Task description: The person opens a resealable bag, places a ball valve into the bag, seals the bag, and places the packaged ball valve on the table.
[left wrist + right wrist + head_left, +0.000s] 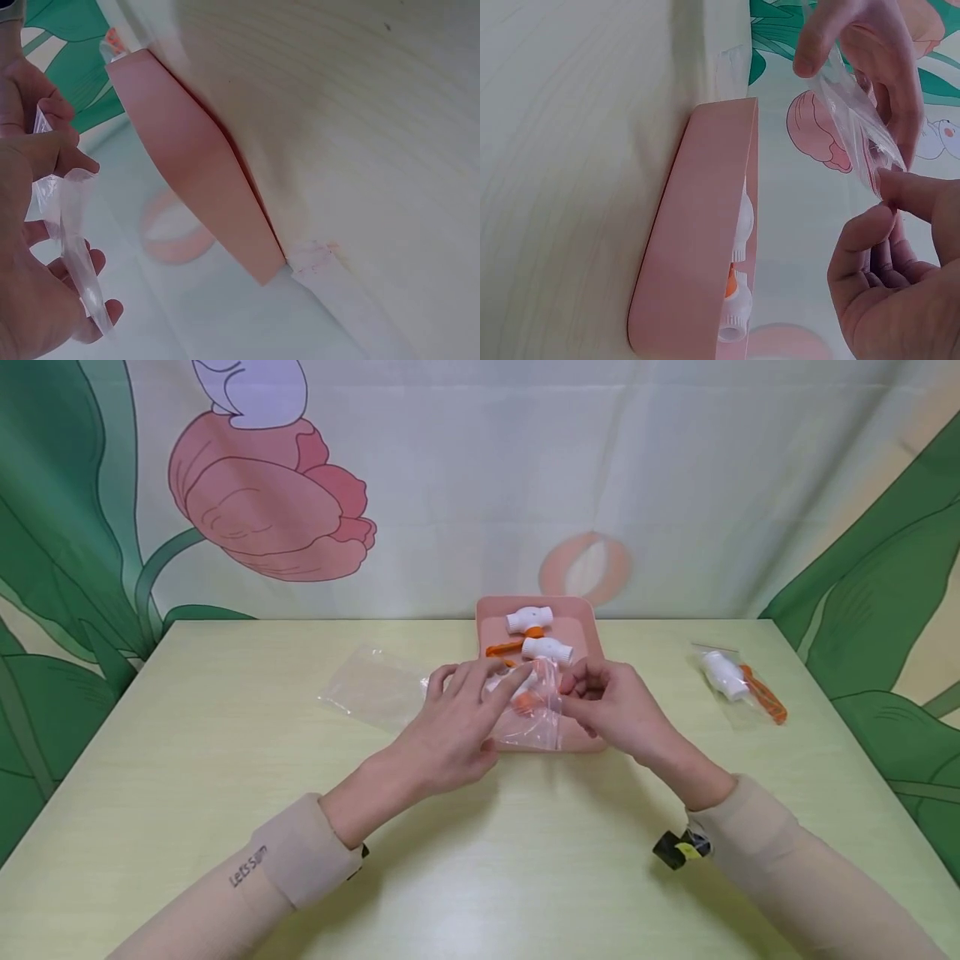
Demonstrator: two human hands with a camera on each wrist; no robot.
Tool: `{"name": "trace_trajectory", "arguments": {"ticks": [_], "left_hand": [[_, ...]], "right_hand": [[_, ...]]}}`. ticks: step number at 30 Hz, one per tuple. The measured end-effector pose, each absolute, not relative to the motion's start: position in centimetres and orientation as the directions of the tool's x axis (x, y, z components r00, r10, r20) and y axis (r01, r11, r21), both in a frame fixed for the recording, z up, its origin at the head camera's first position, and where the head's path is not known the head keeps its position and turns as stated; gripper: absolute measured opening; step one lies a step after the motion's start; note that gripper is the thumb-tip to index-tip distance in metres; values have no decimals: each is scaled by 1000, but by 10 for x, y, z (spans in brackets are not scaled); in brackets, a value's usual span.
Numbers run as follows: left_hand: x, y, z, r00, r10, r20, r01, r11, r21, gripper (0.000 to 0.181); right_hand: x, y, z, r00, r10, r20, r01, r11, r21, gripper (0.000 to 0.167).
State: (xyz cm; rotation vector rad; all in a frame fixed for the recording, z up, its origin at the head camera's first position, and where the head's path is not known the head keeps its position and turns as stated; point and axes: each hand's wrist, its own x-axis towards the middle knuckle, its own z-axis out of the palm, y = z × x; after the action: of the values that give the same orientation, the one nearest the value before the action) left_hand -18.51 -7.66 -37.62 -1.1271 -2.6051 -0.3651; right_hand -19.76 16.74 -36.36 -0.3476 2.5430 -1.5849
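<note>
A clear zip plastic bag (pixel 542 731) is held up over a pink tray (pixel 577 607), and it looks empty in the left wrist view. My left hand (pixel 453 727) holds its left side between thumb and fingers. At its zip edge, my right hand (pixel 626 706) pinches the plastic with thumb and forefinger. White plastic ball valves with orange handles lie in the tray; one valve (pixel 529 620) is at the back and a second valve (pixel 547 649) just in front. Through the bag, more white and orange shows blurred.
Flat on the table left of the tray lies another clear bag (pixel 367 689), partly behind my left hand. To the right rests a bagged valve (pixel 724 677) with an orange handle (pixel 765 695) beside it inside the plastic. A printed curtain (pixel 450 485) hangs behind the table (pixel 225 735).
</note>
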Motion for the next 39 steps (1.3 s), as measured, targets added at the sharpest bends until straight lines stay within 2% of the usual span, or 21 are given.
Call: {"name": "trace_trajectory", "arguments": {"ticks": [9,19,23,31,39], "left_hand": [[-183,-76,-376,-621,691,371,751,660,28,89],[-180,-76,-377,-604,699,383,745,666,-40,85],[-179,-75,-377,-605,699,383,739,671,-59,84],[-178,-74,-376,-604,702,377,747,663,-37,85],[-180,-74,-374,-626,686,371,749,661,42,91]], "right_hand": [[-199,168,-360,-967,-246,-62,1,240,-971,16],[-201,171,-360,-964,-252,-81,12,262,-965,24],[-201,171,-361,-959,-268,-96,38,215,-976,28],[-201,169,-364,-945,-318,-76,52,82,-995,31],[-199,168,-367,-930,-359,-75,59,55,-997,45]]}}
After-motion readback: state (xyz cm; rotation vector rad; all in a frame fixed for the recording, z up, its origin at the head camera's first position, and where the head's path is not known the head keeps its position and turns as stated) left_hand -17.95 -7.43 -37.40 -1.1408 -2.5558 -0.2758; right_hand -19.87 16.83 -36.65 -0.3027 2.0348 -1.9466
